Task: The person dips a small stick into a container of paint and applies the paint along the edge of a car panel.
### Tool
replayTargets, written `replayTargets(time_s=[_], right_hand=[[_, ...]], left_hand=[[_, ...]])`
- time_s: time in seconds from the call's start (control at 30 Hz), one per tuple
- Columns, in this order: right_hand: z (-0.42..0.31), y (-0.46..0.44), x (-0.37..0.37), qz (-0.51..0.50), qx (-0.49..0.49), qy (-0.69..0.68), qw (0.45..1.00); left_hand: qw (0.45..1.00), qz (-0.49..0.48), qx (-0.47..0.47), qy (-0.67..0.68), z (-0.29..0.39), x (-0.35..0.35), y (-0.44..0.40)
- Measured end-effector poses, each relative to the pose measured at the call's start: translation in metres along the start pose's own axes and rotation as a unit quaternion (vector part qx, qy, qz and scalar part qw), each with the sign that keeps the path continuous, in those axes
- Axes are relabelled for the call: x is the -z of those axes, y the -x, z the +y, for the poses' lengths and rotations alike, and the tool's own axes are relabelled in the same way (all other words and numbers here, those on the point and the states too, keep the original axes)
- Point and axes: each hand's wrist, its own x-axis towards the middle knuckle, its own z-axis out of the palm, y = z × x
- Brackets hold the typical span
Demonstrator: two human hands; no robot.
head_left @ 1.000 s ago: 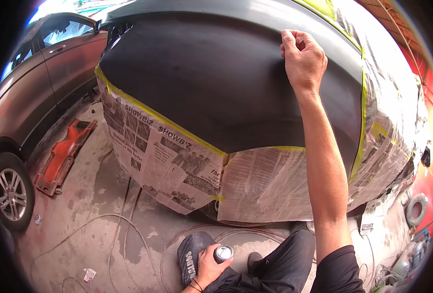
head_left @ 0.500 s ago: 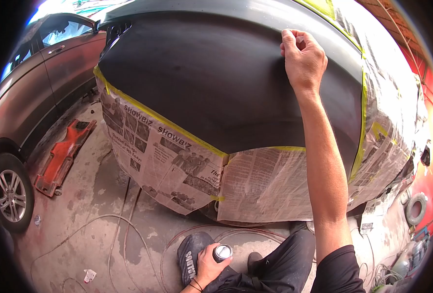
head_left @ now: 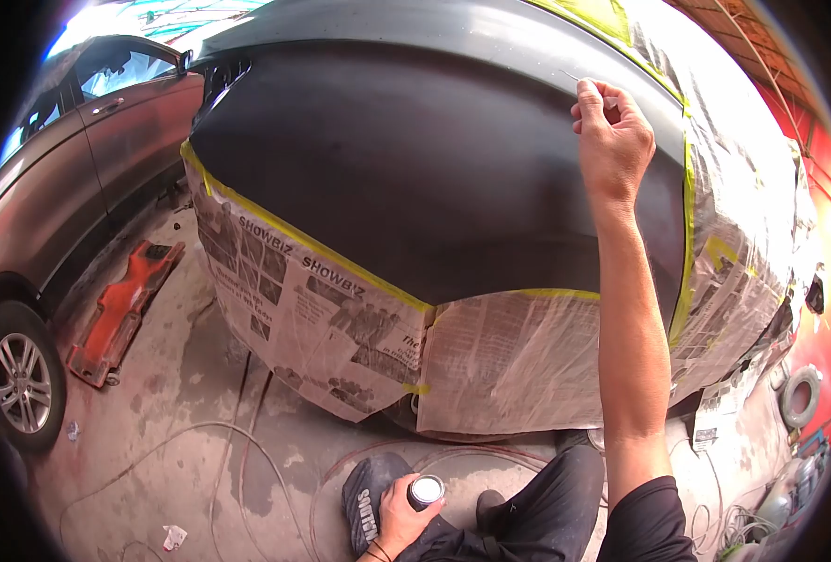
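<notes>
My right hand (head_left: 617, 140) is raised over the upper right of a dark car panel (head_left: 387, 169), its fingers pinching a thin, needle-like tool (head_left: 569, 76) whose tip points up and left. My left hand (head_left: 404, 515) rests on my left knee, wrapped round a small dark can (head_left: 426, 492) with a pale top. Yellow masking tape (head_left: 322, 245) and newspaper (head_left: 341, 323) border the panel below. More paper (head_left: 739, 197) covers the car's right side.
A brown car (head_left: 88, 140) stands at the left. On the floor lie an orange creeper (head_left: 123, 314), hoses (head_left: 191, 426) and a scrap of paper (head_left: 174, 537). A loose tire (head_left: 799, 395) leans by the red wall at the right.
My right hand has moved right and slightly down in view, and the thin tool in its fingers now shows. My left hand and the can have barely moved.
</notes>
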Motion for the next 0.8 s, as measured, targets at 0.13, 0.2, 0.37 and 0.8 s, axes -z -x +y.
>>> replayTargets(time_s=[0.13, 0.2, 0.37, 0.8], right_hand=[[0.000, -0.007, 0.008, -0.009, 0.009, 0.012, 1.000], [-0.002, -0.004, 0.006, -0.017, 0.016, 0.009, 1.000], [-0.021, 0.016, -0.008, -0.049, -0.006, -0.024, 0.998], [-0.038, 0.023, -0.053, -0.015, 0.138, 0.092, 0.986]], left_hand=[[1.000, 0.009, -0.011, -0.015, 0.000, 0.000, 0.000], [1.000, 0.010, -0.019, -0.022, -0.003, -0.001, 0.000], [0.999, 0.018, -0.030, -0.038, -0.006, -0.004, 0.004], [0.997, 0.025, -0.049, -0.053, 0.000, -0.004, 0.011]])
